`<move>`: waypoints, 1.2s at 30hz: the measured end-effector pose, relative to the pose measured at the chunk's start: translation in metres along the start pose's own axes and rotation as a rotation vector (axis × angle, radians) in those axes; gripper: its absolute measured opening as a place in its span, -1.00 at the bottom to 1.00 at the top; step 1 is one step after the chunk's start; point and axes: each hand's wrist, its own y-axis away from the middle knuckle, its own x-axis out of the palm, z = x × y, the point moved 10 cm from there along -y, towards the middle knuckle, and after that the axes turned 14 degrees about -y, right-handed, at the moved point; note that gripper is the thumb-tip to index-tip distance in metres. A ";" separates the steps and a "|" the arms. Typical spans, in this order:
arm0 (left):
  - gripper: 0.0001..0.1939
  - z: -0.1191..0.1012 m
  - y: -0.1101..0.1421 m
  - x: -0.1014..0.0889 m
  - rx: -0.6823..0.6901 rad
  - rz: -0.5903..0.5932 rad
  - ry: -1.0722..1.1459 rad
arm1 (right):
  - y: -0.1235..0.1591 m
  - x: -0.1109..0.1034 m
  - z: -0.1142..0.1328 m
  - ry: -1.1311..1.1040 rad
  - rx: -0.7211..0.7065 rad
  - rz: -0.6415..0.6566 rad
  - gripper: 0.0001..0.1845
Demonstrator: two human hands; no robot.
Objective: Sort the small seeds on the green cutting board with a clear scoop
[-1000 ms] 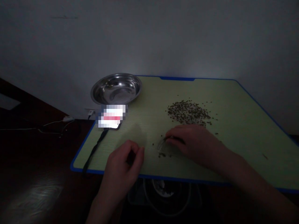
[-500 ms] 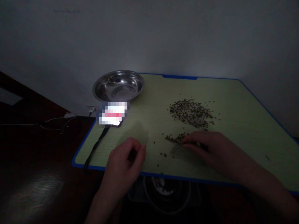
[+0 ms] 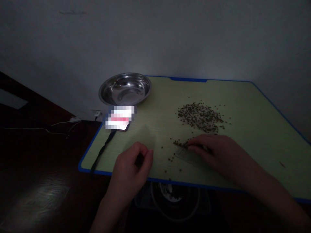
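Observation:
My right hand (image 3: 211,147) pinches a thin, clear, flat plastic piece (image 3: 181,154), whose edge rests on the board beside a short row of small dark grains (image 3: 178,142). Behind it lies a wider patch of the same grains (image 3: 200,116), thinly spread. My left hand (image 3: 134,165) hovers over the board's front edge, its thumb and fingers curled together; whether anything is inside them is hidden. A few stray grains (image 3: 172,159) lie between the hands. Below the edge is a dark round container (image 3: 176,212) with some grains inside.
The pale green board (image 3: 157,106) has a blue rim. At its back left stands a shiny metal bowl (image 3: 126,89), with a lit phone (image 3: 120,118) in front of it and a dark strap (image 3: 103,150) running to the edge. White cables (image 3: 63,124) trail at left; a wall rises behind.
My right hand has shifted slightly left with the plastic piece, which now lies flatter by the short row of grains. The left hand keeps its curled pose. The view has moved slightly.

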 end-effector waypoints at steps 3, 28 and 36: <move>-0.76 -0.001 0.000 -0.001 0.009 -0.006 -0.006 | -0.004 0.001 0.000 0.012 0.000 0.018 -0.73; -0.77 0.000 0.001 0.000 0.024 -0.027 -0.003 | 0.015 0.006 0.002 -0.078 0.011 0.019 -0.75; -0.77 -0.002 0.000 -0.002 0.031 -0.030 0.001 | 0.001 0.006 0.006 -0.015 -0.017 -0.016 -0.74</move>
